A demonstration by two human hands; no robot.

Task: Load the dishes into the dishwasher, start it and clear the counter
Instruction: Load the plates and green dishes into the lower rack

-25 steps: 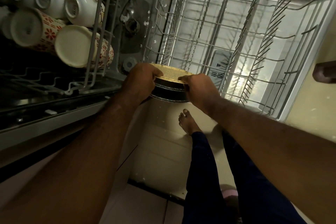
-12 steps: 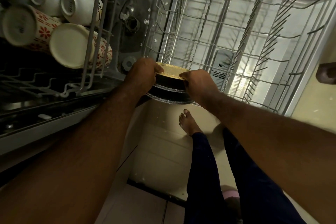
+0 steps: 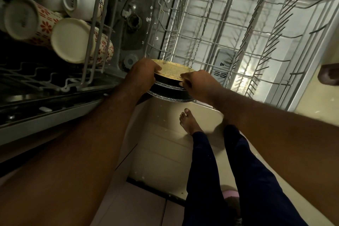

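The left hand (image 3: pixel 142 75) and the right hand (image 3: pixel 199 83) hold a stack of dishes (image 3: pixel 169 91) between them, one on each side, with fingers curled over the rim of the top plate (image 3: pixel 171 70) and thumbs tucked round the stack's edge. That top plate is smeared with a yellowish residue; the dishes below it are dark with speckled rims (how many there are I cannot tell).

Over the last second the stack has crept forward and slightly up, away from the body. It was hanging over the floor at the rack's near corner, and now its far edge reaches over the first wires of the lower rack (image 3: pixel 238 23). The grip has not changed, with both hands clamped where they were. The lower dark rims also show more than before, so the stack may be tipping a little.

Beyond the hands the lower rack is pulled out and appears to hold no dishes, its rows of tines free. To the left of the left hand, the upper rack (image 3: pixel 91 29) carries patterned mugs (image 3: pixel 73 42) and white cups (image 3: pixel 78 0) on their sides. Below the hands a bare foot (image 3: pixel 189 121) stands on the floor.

In my judgement loading is under way and the stack is about to reach the rack. The plates will likely need separating, one per tine slot. The soiled top plate could slide if the tilt grows.
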